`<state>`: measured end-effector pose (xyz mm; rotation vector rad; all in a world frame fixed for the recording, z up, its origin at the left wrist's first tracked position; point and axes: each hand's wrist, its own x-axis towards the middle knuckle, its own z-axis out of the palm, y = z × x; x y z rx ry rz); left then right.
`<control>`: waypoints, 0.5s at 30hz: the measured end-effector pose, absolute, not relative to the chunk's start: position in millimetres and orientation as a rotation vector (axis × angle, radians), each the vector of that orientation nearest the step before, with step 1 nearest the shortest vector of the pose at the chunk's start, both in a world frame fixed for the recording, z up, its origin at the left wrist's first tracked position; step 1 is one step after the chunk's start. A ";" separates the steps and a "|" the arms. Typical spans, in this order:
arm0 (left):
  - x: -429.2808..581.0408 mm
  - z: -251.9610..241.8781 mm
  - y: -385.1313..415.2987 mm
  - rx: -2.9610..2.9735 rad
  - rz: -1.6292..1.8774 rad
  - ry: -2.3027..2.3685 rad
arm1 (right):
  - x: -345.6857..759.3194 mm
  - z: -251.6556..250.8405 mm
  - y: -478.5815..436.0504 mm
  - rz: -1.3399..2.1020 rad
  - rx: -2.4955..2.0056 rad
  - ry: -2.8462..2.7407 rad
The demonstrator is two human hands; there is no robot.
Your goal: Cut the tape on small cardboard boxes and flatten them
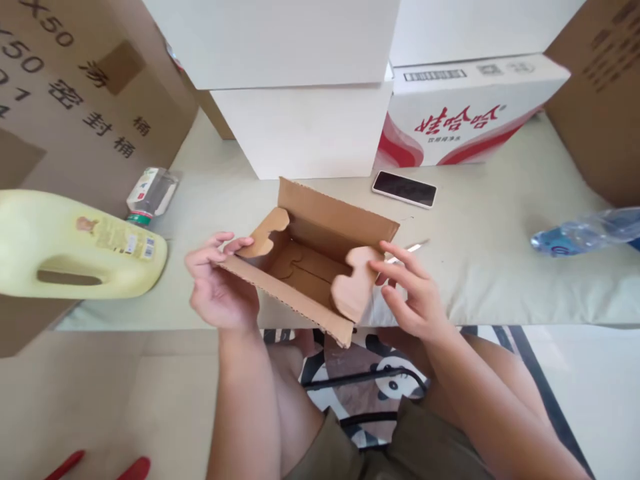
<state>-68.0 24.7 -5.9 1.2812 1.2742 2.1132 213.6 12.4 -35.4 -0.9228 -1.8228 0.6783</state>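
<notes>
A small brown cardboard box (pixel 320 250) is held tilted at the table's front edge, its top flaps raised and its inside in view. Two notched end flaps stand up, the left flap (pixel 267 232) and the right flap (pixel 354 283). My left hand (pixel 223 280) grips the left end, thumb and fingers around the corner and flap. At the other end, my right hand (pixel 410 287) has its fingertips on the right flap, the fingers bent and slightly apart. Behind those fingers lies a thin pointed metal tool (pixel 415 247), partly hidden, its kind unclear.
A phone (pixel 404 189) lies behind the box, before white cartons (pixel 310 133). A yellow jug (pixel 125 267) and a small clear bottle (pixel 153 193) are at left. A water bottle (pixel 585 233) lies at right. Large brown cartons (pixel 165 87) flank the table.
</notes>
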 end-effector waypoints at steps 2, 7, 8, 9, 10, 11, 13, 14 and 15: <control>-64.4 -8.7 25.7 1.279 2.110 1.311 | 213.7 -35.1 11.8 0.570 -0.945 -1.856; -55.0 -25.3 34.1 1.425 1.916 1.575 | 217.7 -38.8 6.3 0.562 -0.933 -1.794; -52.2 -28.3 35.6 1.502 1.877 1.614 | 218.8 -40.1 5.4 0.619 -0.864 -1.790; -49.1 -30.7 36.7 1.588 1.836 1.645 | 219.8 -41.4 4.7 0.673 -0.791 -1.778; -46.0 -32.4 37.5 1.675 1.790 1.666 | 220.9 -42.3 4.1 0.716 -0.739 -1.754; -43.1 -33.3 37.9 1.749 1.742 1.678 | 221.9 -42.7 3.7 0.741 -0.717 -1.729; -39.0 -33.2 37.6 1.839 1.652 1.677 | 223.9 -41.8 3.0 0.769 -0.758 -1.742; -38.2 -32.5 36.9 1.859 1.627 1.665 | 224.7 -40.8 2.7 0.778 -0.786 -1.776; -38.3 -31.6 36.0 1.867 1.608 1.650 | 225.4 -39.6 2.3 0.791 -0.803 -1.810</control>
